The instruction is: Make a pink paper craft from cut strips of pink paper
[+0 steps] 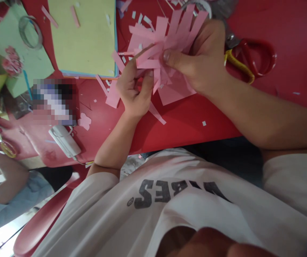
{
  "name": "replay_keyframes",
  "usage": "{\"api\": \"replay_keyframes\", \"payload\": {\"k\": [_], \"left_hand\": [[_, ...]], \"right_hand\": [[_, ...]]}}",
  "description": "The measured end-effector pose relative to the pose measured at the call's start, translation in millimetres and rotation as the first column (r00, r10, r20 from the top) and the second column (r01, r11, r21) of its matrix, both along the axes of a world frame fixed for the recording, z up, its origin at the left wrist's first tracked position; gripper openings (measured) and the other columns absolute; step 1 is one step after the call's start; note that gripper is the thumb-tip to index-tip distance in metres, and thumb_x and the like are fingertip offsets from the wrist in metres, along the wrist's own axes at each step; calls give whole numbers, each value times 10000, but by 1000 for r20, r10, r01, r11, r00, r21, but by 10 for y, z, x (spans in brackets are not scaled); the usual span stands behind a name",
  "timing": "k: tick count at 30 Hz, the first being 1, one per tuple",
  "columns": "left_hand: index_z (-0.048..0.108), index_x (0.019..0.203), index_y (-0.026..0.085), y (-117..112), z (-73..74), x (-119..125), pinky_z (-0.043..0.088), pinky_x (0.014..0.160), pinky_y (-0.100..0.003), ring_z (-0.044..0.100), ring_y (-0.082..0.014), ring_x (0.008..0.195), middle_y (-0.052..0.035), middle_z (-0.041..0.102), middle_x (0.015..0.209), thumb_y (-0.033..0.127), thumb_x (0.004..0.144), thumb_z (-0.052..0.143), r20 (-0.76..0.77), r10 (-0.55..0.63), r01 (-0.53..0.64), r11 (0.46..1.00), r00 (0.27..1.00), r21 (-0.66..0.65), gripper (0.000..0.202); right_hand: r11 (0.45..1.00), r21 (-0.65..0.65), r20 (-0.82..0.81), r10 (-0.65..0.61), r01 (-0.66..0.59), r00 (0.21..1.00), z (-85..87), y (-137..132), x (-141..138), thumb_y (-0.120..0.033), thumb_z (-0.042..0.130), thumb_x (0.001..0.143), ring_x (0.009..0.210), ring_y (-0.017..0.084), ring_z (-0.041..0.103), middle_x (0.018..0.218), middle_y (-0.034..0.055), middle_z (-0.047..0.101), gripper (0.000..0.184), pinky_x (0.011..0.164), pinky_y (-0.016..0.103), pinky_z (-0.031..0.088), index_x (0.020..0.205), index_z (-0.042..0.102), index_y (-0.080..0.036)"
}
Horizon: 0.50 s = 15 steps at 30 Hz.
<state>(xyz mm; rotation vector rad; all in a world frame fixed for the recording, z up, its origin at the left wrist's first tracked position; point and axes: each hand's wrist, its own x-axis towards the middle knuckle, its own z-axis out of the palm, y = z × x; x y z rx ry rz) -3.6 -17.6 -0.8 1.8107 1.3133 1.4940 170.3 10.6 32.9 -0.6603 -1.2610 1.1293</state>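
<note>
Your left hand (133, 91) and right hand (196, 59) both pinch a fringed bundle of pink paper strips (153, 53) between fingers and thumbs, over the red counter (185, 134). Red-and-yellow-handled scissors (249, 59) lie just beside your right hand.

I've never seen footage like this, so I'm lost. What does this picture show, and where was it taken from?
There's no machine here, only a person's bare hands. The picture comes from a camera worn on their head, looking down, so the white T-shirt at the bottom is on their own chest. Their left hand and right hand both grip a fringed piece of pink paper, cut into strips. On the red table lie pink paper scraps, a stack of pale yellow-green paper, and scissors with red and yellow handles. Another person's blue sleeve shows at lower left.
</note>
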Motion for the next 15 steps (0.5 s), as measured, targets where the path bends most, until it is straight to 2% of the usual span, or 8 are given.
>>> {"api": "replay_keyframes", "payload": {"k": [4,9,11,15], "left_hand": [[599,1070,326,-3,-14,-2,552,942,-439,650,-249,1023,-39,603,938,752,851,442,45,-5,6,1000,999,-23,504],[592,1148,370,-2,39,-1,537,993,-456,624,-270,1137,-26,619,1070,792,784,548,73,-75,81,993,995,-88,559],[585,1165,377,12,17,-5,547,963,-436,634,-264,1116,-16,624,1067,792,768,584,65,-65,69,996,996,-64,574],[567,1160,335,32,-86,-27,549,797,-347,648,-208,934,-16,634,952,731,795,633,46,5,-1,996,999,-90,543]], "right_hand": [[1000,-27,-16,-10,10,1000,-14,-2,-7,-195,680,678,756,136,505,775,18,577,235,719,289,415,865,730,-63],[1000,-2,5,-10,10,1000,-26,7,-4,-195,673,683,751,129,505,762,3,565,220,719,280,418,856,730,-73],[1000,10,26,-18,18,999,-16,14,-2,-207,686,691,728,121,495,743,-10,542,181,712,280,420,832,729,-103],[998,18,87,-57,56,995,24,9,1,-241,720,709,671,125,479,698,-28,555,55,664,284,422,756,736,-216]]}}
